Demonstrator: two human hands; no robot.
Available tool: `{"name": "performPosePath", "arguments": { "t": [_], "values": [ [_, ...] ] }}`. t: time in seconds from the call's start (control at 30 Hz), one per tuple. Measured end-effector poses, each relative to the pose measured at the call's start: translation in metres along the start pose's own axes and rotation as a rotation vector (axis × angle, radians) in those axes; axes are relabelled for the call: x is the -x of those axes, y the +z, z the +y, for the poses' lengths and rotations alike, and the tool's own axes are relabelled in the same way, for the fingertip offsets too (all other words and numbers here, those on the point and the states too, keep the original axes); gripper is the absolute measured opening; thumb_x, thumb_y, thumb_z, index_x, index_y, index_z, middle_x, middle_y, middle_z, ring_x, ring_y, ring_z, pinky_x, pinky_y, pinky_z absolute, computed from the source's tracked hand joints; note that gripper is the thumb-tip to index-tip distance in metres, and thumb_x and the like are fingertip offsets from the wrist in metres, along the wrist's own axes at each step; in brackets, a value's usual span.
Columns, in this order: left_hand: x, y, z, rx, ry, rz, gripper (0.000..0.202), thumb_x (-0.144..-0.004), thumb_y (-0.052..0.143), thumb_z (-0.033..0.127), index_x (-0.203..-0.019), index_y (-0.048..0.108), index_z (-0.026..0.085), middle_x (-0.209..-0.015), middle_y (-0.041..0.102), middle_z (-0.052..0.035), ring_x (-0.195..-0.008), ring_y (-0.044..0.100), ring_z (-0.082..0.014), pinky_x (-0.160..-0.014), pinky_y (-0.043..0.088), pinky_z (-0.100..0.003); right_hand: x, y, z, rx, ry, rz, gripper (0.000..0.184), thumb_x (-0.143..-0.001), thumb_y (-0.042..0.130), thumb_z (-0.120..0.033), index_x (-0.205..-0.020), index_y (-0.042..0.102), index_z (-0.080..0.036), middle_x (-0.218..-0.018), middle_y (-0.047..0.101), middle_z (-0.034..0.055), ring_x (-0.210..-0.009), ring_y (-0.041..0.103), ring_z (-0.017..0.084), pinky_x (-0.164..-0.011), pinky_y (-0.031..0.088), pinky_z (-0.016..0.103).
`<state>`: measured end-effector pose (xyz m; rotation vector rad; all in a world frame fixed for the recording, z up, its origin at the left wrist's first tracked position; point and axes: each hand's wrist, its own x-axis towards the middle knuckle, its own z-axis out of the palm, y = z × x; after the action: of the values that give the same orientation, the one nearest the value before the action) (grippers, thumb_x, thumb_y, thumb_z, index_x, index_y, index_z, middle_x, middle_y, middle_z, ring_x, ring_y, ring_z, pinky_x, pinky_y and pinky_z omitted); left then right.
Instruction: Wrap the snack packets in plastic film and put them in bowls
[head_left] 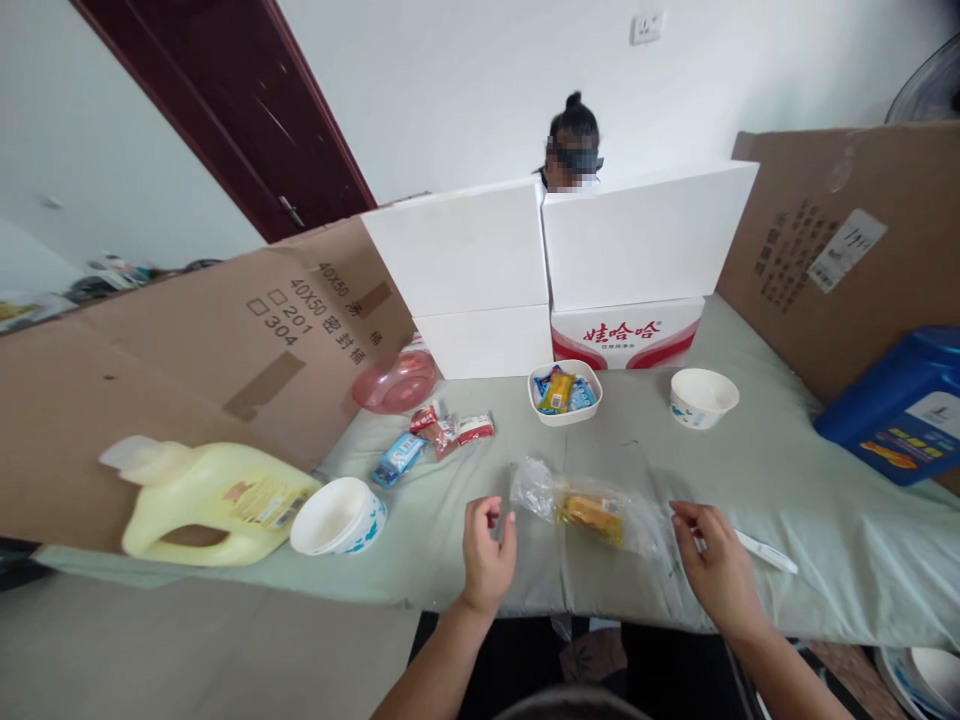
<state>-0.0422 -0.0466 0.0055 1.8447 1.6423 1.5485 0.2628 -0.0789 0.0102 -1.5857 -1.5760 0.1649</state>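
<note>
On the cloth between my hands lies a clear plastic bag with a yellow wrapped snack in it. My left hand hovers just left of the bag, fingers loosely curled and thumb apart, holding nothing. To the right of the bag is my right hand, its thumb and fingers apart and nothing between them. Partly behind that hand, a white slim utensil lies on the cloth; its kind is unclear. Further back, a white bowl holds several blue and yellow wrapped packets.
Several snack packets lie left of centre, near a pink transparent bowl. Paper bowls sit beside a pale-yellow jug; another paper bowl stands right. A blue jug and cardboard walls flank the table. Behind white boxes is a person.
</note>
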Motion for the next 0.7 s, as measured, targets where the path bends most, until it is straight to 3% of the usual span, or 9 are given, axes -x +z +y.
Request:
{"name": "performPosePath", "arguments": {
  "t": [0.1,0.2,0.3,0.4,0.53,0.63,0.7],
  "values": [
    [0.003,0.002,0.021,0.037,0.322,-0.323,0.009,-0.089,0.050,0.017,-0.092,0.058,0.019,-0.082,0.061,-0.0047,-0.079,0.059,-0.0171,-0.075,0.051,-0.031,0.002,0.000,-0.030,-0.094,-0.262,-0.140,0.018,-0.094,0.045,-0.029,-0.097,0.061,-0.021,-0.089,0.066,0.0064,-0.085,0.063,0.020,-0.077,0.051,0.033],
    [-0.004,0.022,0.033,-0.006,0.442,-0.550,0.021,-0.091,0.043,0.012,-0.102,0.059,0.019,-0.098,0.066,-0.0075,-0.099,0.060,-0.0199,-0.090,0.049,-0.037,-0.002,0.016,-0.044,-0.088,-0.419,-0.317,0.023,-0.096,0.039,-0.021,-0.096,0.062,-0.020,-0.089,0.067,0.0061,-0.087,0.062,0.019,-0.079,0.051,0.033],
    [-0.020,0.043,0.027,-0.201,0.392,-0.598,0.032,-0.090,0.043,0.011,-0.119,0.055,0.018,-0.124,0.060,-0.0108,-0.124,0.049,-0.0253,-0.105,0.038,-0.048,-0.012,0.038,-0.028,0.071,-0.385,-0.294,0.026,-0.096,0.040,-0.025,-0.106,0.061,-0.017,-0.104,0.067,0.0103,-0.101,0.061,0.022,-0.088,0.048,0.039],
    [-0.034,0.050,0.013,-0.398,0.302,-0.656,0.040,-0.090,0.048,0.014,-0.130,0.050,0.018,-0.131,0.056,-0.0118,-0.128,0.045,-0.0292,-0.110,0.028,-0.057,-0.020,0.050,0.001,0.285,-0.294,-0.284,0.038,-0.092,0.048,-0.037,-0.120,0.058,-0.014,-0.115,0.065,0.0144,-0.110,0.057,0.030,-0.091,0.045,0.045],
    [-0.041,0.042,0.002,-0.457,0.287,-0.636,0.028,-0.087,0.051,0.014,-0.112,0.062,0.020,-0.105,0.066,-0.0079,-0.104,0.057,-0.0247,-0.106,0.031,-0.055,-0.022,0.043,0.020,0.407,-0.224,-0.352,0.030,-0.091,0.049,-0.033,-0.114,0.063,-0.019,-0.099,0.069,0.0106,-0.096,0.060,0.028,-0.082,0.045,0.042],
    [-0.039,0.027,0.007,-0.384,0.306,-0.525,0.017,-0.084,0.052,0.011,-0.088,0.066,0.020,-0.084,0.064,-0.0043,-0.089,0.057,-0.0215,-0.099,0.038,-0.048,-0.023,0.028,0.014,0.308,-0.236,-0.312,0.024,-0.094,0.043,-0.029,-0.095,0.067,-0.022,-0.088,0.067,0.0074,-0.086,0.060,0.024,-0.076,0.045,0.039],
    [-0.037,0.011,0.016,-0.296,0.328,-0.493,0.016,-0.084,0.052,0.011,-0.081,0.065,0.020,-0.081,0.063,-0.0035,-0.086,0.056,-0.0204,-0.097,0.039,-0.045,-0.023,0.013,0.003,0.180,-0.261,-0.262,0.026,-0.095,0.041,-0.029,-0.090,0.065,-0.020,-0.088,0.066,0.0081,-0.086,0.059,0.023,-0.077,0.046,0.038]
  ]
}}
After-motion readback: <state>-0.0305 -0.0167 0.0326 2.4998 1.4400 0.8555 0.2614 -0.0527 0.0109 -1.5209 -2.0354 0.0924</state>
